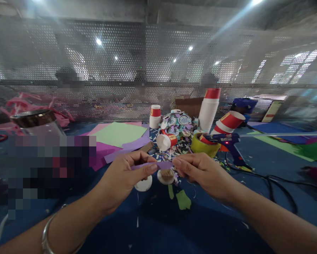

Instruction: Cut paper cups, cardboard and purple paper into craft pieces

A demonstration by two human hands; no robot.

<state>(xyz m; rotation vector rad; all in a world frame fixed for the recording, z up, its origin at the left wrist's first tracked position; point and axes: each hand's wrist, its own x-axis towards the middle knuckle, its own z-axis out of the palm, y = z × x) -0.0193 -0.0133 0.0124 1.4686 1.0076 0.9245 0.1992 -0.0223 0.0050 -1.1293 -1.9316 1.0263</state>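
Note:
Both my hands hold a thin purple paper strip (162, 164) stretched between them above the blue table (153, 229). My left hand (125, 176) pinches its left end between thumb and fingers. My right hand (198, 170) pinches the right end. Just below the strip lie a small white round piece (144, 184) and another white round piece with brown on top (166, 175). Green paper scraps (183, 199) lie a little nearer to me.
Coloured paper sheets (118, 135) lie at the back left. Red-and-white paper cups (210, 107) stand stacked and tipped behind a heap of cut scraps and round paper pieces (175, 123). A blue glue gun (231, 143) with black cord and a yellow tape roll (204, 146) sit at right. A perforated screen (158, 70) closes the back.

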